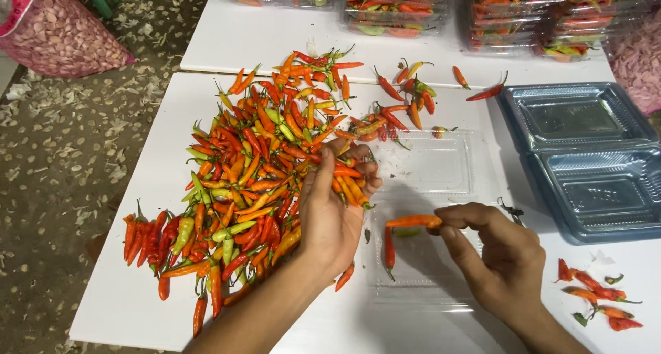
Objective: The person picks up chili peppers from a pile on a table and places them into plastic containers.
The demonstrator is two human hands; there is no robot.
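We saw the left hand [330,209] cupped palm-up at the right edge of the big heap of red, orange and green chili peppers [248,175] on the white desk [124,299], its grip loosely curled around a small bunch of orange chilies [348,182]. The right hand [499,258] pinched one orange chili [413,221] between thumb and fingertips, just right of the heap, above an open clear plastic clamshell tray [434,168]. One red chili [389,247] lay in that tray. Stacked blue-tinted plastic trays [585,161] sat farther right of the heap.
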